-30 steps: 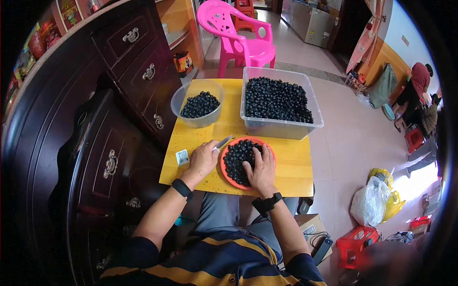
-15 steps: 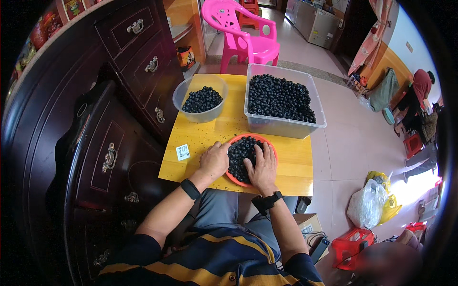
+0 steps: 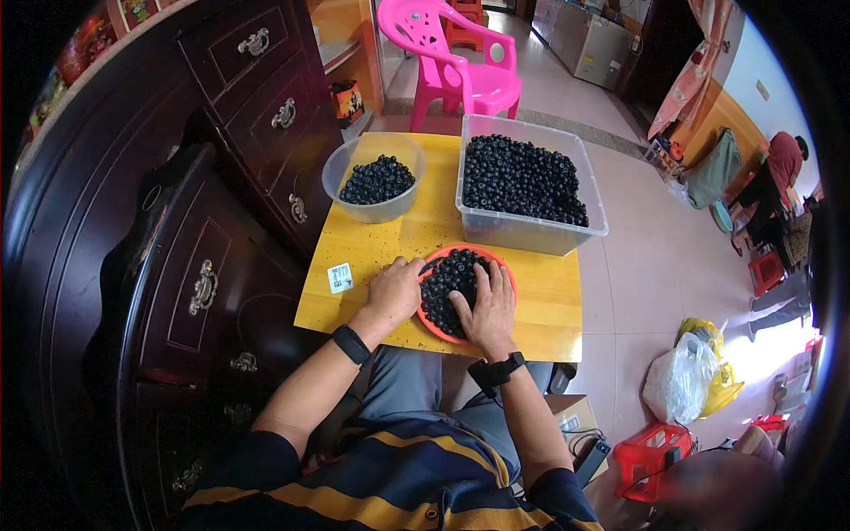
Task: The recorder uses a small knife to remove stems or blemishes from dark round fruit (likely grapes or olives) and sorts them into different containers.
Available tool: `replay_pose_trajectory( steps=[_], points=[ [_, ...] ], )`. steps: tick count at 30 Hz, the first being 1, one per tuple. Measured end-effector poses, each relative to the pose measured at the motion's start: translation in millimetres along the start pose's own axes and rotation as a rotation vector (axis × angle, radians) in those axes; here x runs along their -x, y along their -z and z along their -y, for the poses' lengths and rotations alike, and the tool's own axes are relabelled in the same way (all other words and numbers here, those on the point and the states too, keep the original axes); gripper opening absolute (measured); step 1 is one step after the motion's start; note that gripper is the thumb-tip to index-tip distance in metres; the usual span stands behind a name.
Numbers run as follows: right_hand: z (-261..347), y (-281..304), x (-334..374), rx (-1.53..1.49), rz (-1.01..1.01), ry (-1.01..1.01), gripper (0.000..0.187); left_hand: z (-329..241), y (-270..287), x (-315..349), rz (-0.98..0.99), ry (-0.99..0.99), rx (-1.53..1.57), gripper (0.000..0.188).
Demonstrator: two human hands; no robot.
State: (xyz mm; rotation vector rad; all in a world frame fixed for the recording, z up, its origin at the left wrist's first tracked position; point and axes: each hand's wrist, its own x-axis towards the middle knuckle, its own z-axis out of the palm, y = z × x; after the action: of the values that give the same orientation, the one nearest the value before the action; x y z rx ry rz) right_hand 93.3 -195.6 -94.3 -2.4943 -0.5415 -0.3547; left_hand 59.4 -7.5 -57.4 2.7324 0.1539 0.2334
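Blueberries point(image 3: 445, 303) fill a round orange-red bowl point(image 3: 432, 329) near the front edge of the small yellow table point(image 3: 372, 257). At the bowl's left rim is my left hand point(image 3: 396, 288), its fingers curled together; what they hold, if anything, is hidden. My right hand point(image 3: 490, 310) lies over the right side of the bowl with its fingers spread, touching the berries. Farther back on the right stands a big clear rectangular tub point(image 3: 522, 232) full of blueberries. A round translucent bowl point(image 3: 376, 212) at the back left holds a smaller heap.
A white label point(image 3: 340, 278) and dark crumbs lie on the table's left part. A dark wooden cabinet point(image 3: 248, 195) stands close on the left. Beyond the table is a pink plastic chair point(image 3: 491, 87). Filled plastic bags point(image 3: 682, 380) and a red stool point(image 3: 651, 465) are on the right.
My left hand has shifted slightly left and up at the bowl's rim. The right hand stays on the berries, nearly in place. The view has moved a little.
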Motion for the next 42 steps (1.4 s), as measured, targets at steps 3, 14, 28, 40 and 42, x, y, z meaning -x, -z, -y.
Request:
replay_pose_trajectory(
  steps=[3,14,28,40,42],
  points=[
    [2.4,2.1,-0.2,0.034,0.028,-0.006,0.07,-7.6,1.2,-0.8,0.039,0.004,-0.029,0.027],
    [-0.1,-3.0,-0.7,0.032,0.018,-0.003,0.071,-37.5,4.8,3.0,0.061,-0.145,0.032,0.029],
    [0.2,-1.0,-0.4,0.042,0.03,-0.007,0.07,2.6,16.7,-28.3,-0.045,-0.11,-0.001,0.023],
    [0.3,-2.4,-0.6,0.046,0.016,0.004,0.072,2.9,-0.1,-26.5,0.016,-0.247,0.035,0.022],
    [-0.7,-3.9,-0.4,0.046,-0.001,0.013,0.071,-2.9,1.2,-20.5,0.012,-0.277,0.07,0.022]
  ],
)
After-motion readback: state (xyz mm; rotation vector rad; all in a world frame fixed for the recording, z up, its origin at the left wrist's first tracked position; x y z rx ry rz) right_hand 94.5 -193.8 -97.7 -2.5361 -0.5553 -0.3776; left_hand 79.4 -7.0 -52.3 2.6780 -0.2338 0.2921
